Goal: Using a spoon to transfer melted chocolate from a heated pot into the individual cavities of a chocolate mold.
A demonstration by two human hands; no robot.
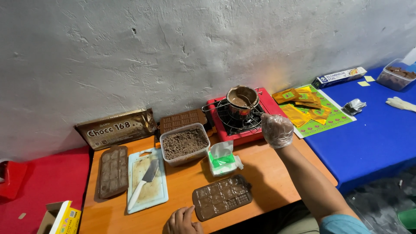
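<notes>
My right hand (277, 130), in a clear plastic glove, hovers with its fingers curled at the front right corner of a red portable gas stove (225, 134); nothing shows inside it. On the stove's grate stands a small metal pot (242, 100) of melted chocolate with a spoon in it. My left hand (182, 221) rests bare on the orange table's near edge, its fingers loose, touching the left corner of a brown chocolate-bar mould (222, 197) filled with chocolate.
Behind the mould are a clear tub of chocolate crumbs (184, 145), a green-and-white packet (222, 159), a cutting board with a knife (146, 180), a second filled mould (112, 171) and a large chocolate block package (116, 128). A blue table (372, 138) on the right holds yellow wrappers, a foil box and a container.
</notes>
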